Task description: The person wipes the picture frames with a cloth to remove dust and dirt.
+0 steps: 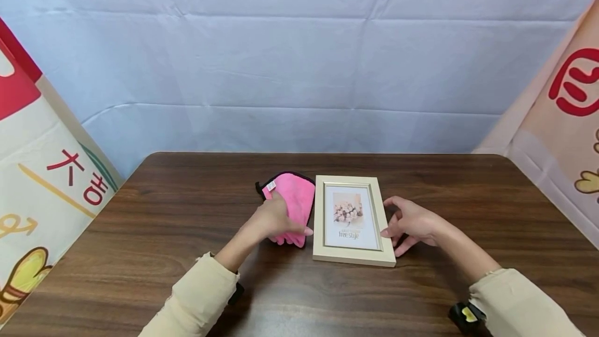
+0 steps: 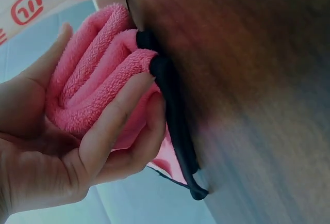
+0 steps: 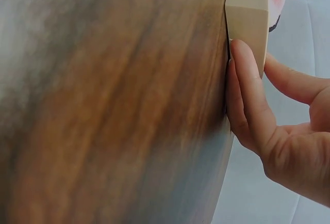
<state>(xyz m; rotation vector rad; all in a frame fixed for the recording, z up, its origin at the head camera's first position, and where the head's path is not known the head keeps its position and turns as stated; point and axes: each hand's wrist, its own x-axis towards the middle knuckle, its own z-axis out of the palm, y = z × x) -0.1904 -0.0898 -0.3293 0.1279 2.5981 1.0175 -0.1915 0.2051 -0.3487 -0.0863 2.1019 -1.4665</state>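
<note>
A pink plush cloth (image 1: 297, 196) with black edging and a small white tag lies bunched on the table, left of the picture frame. My left hand (image 1: 275, 217) grips it; in the left wrist view the fingers curl round the folded cloth (image 2: 103, 74). Its thumb tip comes close to the frame's left edge. The cream picture frame (image 1: 346, 256) lies flat, face up, showing a flower print (image 1: 348, 209). At its right edge, my right hand (image 1: 412, 222) pinches the side. In the right wrist view, fingers press the frame's side (image 3: 247, 25) near the tabletop, with the thumb toward its face.
The dark wood table (image 1: 187, 212) has rounded far corners. Behind it hangs a pale blue cloth backdrop (image 1: 281, 66). Printed hangings stand at the left (image 1: 51, 181) and right (image 1: 561, 134). A black device (image 1: 468, 317) sits at the right sleeve.
</note>
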